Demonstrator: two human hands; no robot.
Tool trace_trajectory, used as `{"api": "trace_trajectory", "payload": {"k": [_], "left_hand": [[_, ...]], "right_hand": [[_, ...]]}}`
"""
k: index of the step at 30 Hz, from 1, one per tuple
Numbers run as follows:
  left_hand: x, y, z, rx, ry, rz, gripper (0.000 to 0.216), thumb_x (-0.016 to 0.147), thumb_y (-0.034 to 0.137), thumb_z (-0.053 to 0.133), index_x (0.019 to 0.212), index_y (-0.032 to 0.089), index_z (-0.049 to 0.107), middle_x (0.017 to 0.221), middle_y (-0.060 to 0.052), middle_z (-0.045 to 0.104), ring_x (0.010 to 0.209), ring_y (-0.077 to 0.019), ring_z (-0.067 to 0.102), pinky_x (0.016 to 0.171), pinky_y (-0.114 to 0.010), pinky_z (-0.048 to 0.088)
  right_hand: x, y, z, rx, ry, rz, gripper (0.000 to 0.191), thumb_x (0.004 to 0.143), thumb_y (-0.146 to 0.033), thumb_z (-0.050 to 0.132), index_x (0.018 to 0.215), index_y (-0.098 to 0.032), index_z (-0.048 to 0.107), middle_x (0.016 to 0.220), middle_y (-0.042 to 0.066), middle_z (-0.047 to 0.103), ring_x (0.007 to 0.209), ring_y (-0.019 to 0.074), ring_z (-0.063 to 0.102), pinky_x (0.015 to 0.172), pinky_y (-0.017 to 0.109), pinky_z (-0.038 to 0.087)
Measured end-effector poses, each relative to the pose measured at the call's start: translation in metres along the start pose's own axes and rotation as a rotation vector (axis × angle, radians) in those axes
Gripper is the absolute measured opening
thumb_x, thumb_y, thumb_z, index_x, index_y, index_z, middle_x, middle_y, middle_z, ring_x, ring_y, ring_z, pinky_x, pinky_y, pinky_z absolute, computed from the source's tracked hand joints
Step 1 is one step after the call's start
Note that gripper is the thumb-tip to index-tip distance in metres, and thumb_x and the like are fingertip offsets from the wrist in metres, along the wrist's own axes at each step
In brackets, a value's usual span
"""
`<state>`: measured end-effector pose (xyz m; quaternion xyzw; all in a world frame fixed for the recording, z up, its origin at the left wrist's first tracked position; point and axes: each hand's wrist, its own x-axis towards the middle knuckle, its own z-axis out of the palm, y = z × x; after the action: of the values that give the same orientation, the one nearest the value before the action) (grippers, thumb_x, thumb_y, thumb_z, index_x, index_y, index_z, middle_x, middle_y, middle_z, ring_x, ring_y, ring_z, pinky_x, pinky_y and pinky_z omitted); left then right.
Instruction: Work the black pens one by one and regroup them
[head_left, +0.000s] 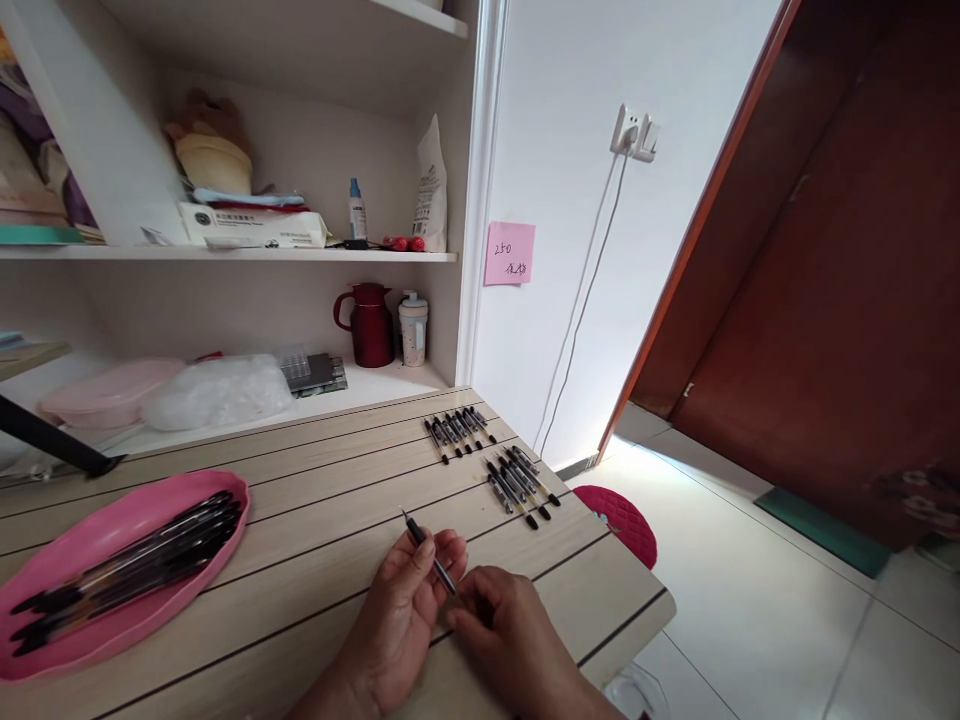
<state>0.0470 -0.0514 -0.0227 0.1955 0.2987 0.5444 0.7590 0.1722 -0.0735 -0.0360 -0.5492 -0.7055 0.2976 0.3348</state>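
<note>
A dark pen (427,550) slants between my hands above the table, its thin tip pointing up and left. My left hand (405,600) is closed round its barrel, thumb on top. At the lower end of the pen my right hand (502,615) is closed, with thumb and fingers pinched at that end; the exact contact is partly hidden. Beyond my hands, two groups of pens lie on the table: several in a row (459,430) at the back, and several more (519,485) nearer, at the right edge. Each has a clear barrel and black parts.
A pink scalloped tray (236,485) with several black pens (135,560) stands at the left of the slatted wooden table (315,530). Behind are shelves (390,257) with a red jug (371,325) and a cup (413,330). A red round stool (619,520) is at the right.
</note>
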Motion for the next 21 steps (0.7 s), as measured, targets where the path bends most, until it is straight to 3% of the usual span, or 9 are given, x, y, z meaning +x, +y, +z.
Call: {"api": "trace_trajectory", "payload": {"k": [4, 7, 12, 21], "left_hand": [[0.002, 0.002, -0.005, 0.03, -0.042, 0.008, 0.023, 0.075, 0.02, 0.06, 0.097, 0.018, 0.058, 0.109, -0.008, 0.06, 0.109, -0.0204, 0.051, 0.096, -0.035, 0.038], [0.004, 0.002, -0.009, 0.071, -0.004, -0.007, 0.035, 0.076, 0.023, 0.057, 0.11, 0.02, 0.051, 0.118, -0.01, 0.055, 0.114, -0.0227, 0.047, 0.097, -0.039, 0.035], [0.005, 0.001, -0.013, 0.157, -0.028, -0.011, 0.031, 0.077, 0.029, 0.056, 0.105, 0.016, 0.055, 0.114, -0.012, 0.056, 0.11, -0.0243, 0.05, 0.094, -0.04, 0.036], [0.004, 0.002, -0.011, 0.25, -0.074, -0.001, 0.024, 0.075, 0.032, 0.057, 0.091, 0.015, 0.062, 0.103, -0.011, 0.061, 0.098, -0.0222, 0.055, 0.088, -0.039, 0.039]], "right_hand": [[0.01, 0.005, -0.012, -0.185, 0.056, -0.012, 0.017, 0.075, -0.019, 0.05, 0.06, -0.018, 0.057, 0.066, 0.0, 0.054, 0.064, 0.0109, 0.05, 0.057, 0.02, 0.032], [0.021, 0.016, -0.028, -0.436, 0.126, 0.074, 0.022, 0.08, -0.024, 0.046, 0.063, -0.018, 0.059, 0.071, 0.003, 0.057, 0.066, 0.0128, 0.052, 0.058, 0.023, 0.031], [0.037, 0.036, -0.039, -0.633, 0.163, 0.167, 0.014, 0.082, -0.023, 0.046, 0.076, -0.018, 0.057, 0.08, 0.005, 0.061, 0.073, 0.0158, 0.056, 0.059, 0.024, 0.03], [0.041, 0.045, -0.039, -0.649, 0.182, 0.181, 0.013, 0.081, -0.024, 0.046, 0.076, -0.018, 0.056, 0.083, 0.006, 0.061, 0.075, 0.0164, 0.056, 0.062, 0.024, 0.032]]}}
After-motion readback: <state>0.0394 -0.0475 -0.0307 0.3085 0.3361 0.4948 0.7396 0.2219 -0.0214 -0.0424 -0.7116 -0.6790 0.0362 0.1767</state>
